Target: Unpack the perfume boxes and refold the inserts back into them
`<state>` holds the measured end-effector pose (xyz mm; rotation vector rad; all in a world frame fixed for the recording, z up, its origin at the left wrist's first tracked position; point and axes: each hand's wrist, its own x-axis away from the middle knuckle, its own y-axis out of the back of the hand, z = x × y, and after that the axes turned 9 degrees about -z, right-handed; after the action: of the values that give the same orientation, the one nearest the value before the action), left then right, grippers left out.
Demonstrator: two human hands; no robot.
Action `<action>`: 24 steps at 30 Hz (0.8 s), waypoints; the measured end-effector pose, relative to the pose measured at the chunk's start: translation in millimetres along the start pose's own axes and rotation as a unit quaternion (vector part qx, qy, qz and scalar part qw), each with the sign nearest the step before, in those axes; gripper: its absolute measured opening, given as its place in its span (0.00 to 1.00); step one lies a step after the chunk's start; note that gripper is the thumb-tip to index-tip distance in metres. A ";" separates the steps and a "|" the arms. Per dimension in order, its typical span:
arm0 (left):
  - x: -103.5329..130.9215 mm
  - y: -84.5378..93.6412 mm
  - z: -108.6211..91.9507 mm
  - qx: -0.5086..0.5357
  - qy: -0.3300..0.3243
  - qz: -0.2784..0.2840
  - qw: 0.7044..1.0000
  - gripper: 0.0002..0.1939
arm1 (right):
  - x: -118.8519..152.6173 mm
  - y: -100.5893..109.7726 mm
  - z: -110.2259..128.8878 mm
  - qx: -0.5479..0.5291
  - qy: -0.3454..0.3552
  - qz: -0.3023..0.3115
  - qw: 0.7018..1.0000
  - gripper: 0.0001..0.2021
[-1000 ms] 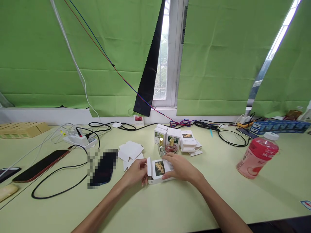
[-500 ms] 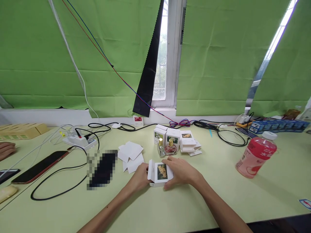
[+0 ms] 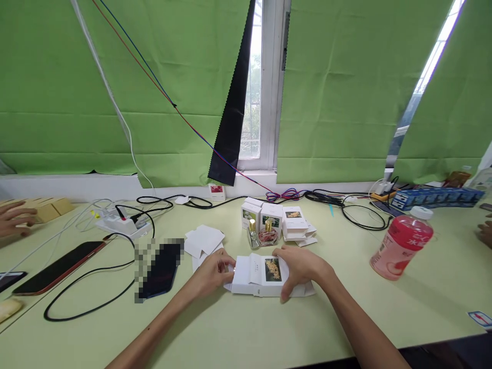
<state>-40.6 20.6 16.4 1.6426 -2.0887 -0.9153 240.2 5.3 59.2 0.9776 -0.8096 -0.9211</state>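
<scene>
A white box (image 3: 273,269) with a yellow-flower picture lies on the table in front of me. My right hand (image 3: 302,267) grips it from the right, thumb on the near side and fingers on the far side. A plain white inner carton (image 3: 243,267) sticks out of the box's left end. My left hand (image 3: 212,270) pinches the outer end of that carton, its fingertips partly hidden. White flaps extend from the right end. Just beyond stand two glass perfume bottles (image 3: 268,234) with gold caps. Folded white card pieces (image 3: 205,240) lie beyond my left hand.
Behind the bottles stand several flower-printed boxes (image 3: 294,223). A pink drink bottle (image 3: 402,246) is at right. Phones (image 3: 61,266), a power strip (image 3: 123,221) and cables occupy the left. Other people's hands (image 3: 15,219) show at both side edges.
The inner carton has slid out leftward from the printed box, and my hands have moved apart. At the left edge, another person's hand has shifted up to the yellow boxes.
</scene>
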 end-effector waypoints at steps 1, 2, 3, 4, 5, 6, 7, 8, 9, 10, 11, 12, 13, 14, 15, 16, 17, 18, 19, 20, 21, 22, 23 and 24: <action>-0.6 3.4 0.6 0.001 -0.003 0.000 1.000 0.13 | 0.7 1.0 -0.5 0.002 -0.003 0.002 1.000 0.48; -0.8 7.0 0.3 0.002 -0.005 -0.002 1.000 0.13 | 1.7 2.2 -1.0 0.007 -0.008 0.003 1.000 0.47; -0.8 11.0 -0.9 0.003 -0.007 -0.004 1.000 0.12 | 3.0 3.9 -1.7 0.015 -0.017 0.003 1.000 0.46; -0.5 15.1 -2.8 0.006 -0.006 -0.004 1.000 0.12 | 4.6 5.8 -2.4 0.024 -0.030 0.003 0.999 0.44; -0.1 19.3 -5.2 0.010 -0.003 -0.001 1.000 0.12 | 6.5 8.0 -3.3 0.035 -0.045 0.003 0.998 0.42; 0.4 23.1 -8.0 0.015 0.003 0.005 1.000 0.12 | 8.4 10.2 -4.0 0.046 -0.061 0.003 0.997 0.40; 0.9 26.5 -10.8 0.019 0.009 0.011 1.000 0.12 | 10.3 12.2 -4.3 0.056 -0.077 0.004 0.995 0.39; 1.1 29.1 -13.5 0.022 0.015 0.017 1.000 0.12 | 12.0 13.6 -3.8 0.063 -0.091 0.003 0.994 0.39; 1.1 30.8 -16.2 0.023 0.016 0.019 0.999 0.12 | 13.3 14.0 -2.3 0.068 -0.099 -0.003 0.993 0.39; 0.8 31.5 -18.6 0.023 0.014 0.019 0.999 0.11 | 14.0 13.3 0.6 0.069 -0.101 -0.018 0.992 0.40; 0.2 31.3 -20.9 0.022 0.009 0.017 1.000 0.10 | 14.1 11.4 4.9 0.065 -0.095 -0.038 0.993 0.40; -0.6 30.3 -22.9 0.020 0.002 0.014 1.000 0.09 | 13.6 8.3 10.6 0.056 -0.078 -0.062 0.993 0.41; -1.5 28.7 -24.9 0.016 -0.005 0.012 1.000 0.09 | 12.5 4.3 17.5 0.042 -0.050 -0.089 0.994 0.41; -2.4 26.9 -26.6 0.012 -0.012 0.012 1.000 0.08 | 11.0 -0.4 25.0 0.025 -0.014 -0.107 0.994 0.42; -3.3 25.0 -27.9 0.007 -0.019 0.013 1.000 0.08 | 9.2 -5.3 32.7 0.009 0.030 -0.112 0.993 0.43; -4.1 23.2 -28.9 0.001 -0.026 0.015 1.000 0.08 | 7.2 -10.1 39.9 -0.005 0.062 -0.106 0.992 0.43; -4.8 21.8 -29.2 -0.006 -0.033 0.017 0.999 0.08 | 5.3 -14.3 45.9 -0.014 0.072 -0.108 0.991 0.41; -5.4 20.7 -28.9 -0.013 -0.038 0.020 0.999 0.08 | 3.5 -17.8 50.5 -0.015 0.073 -0.111 0.991 0.38; -5.9 20.1 -28.1 -0.018 -0.042 0.021 0.999 0.08 | 2.2 -20.4 53.4 -0.017 0.074 -0.112 0.991 0.33; -6.4 19.6 -26.8 -0.021 -0.046 0.021 0.999 0.08 | 1.1 -22.2 54.7 -0.019 0.076 -0.117 0.990 0.29; -6.9 19.5 -25.3 -0.022 -0.048 0.020 0.998 0.08 | 0.4 -23.3 54.6 -0.021 0.079 -0.123 0.989 0.24; -7.4 19.4 -23.9 -0.022 -0.049 0.018 0.998 0.08 | -0.2 -23.8 53.4 -0.026 0.084 -0.130 0.988 0.21; -8.0 19.4 -22.8 -0.021 -0.049 0.016 0.998 0.08 | -0.7 -24.1 51.7 -0.033 0.088 -0.138 0.986 0.18; -8.7 19.6 -22.3 -0.019 -0.049 0.015 0.998 0.09 | -1.2 -24.3 49.8 -0.040 0.088 -0.145 0.985 0.17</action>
<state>-38.9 25.1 46.9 1.5724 -2.1393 -1.0397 189.3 -16.1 53.8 1.1061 -0.4845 -1.0901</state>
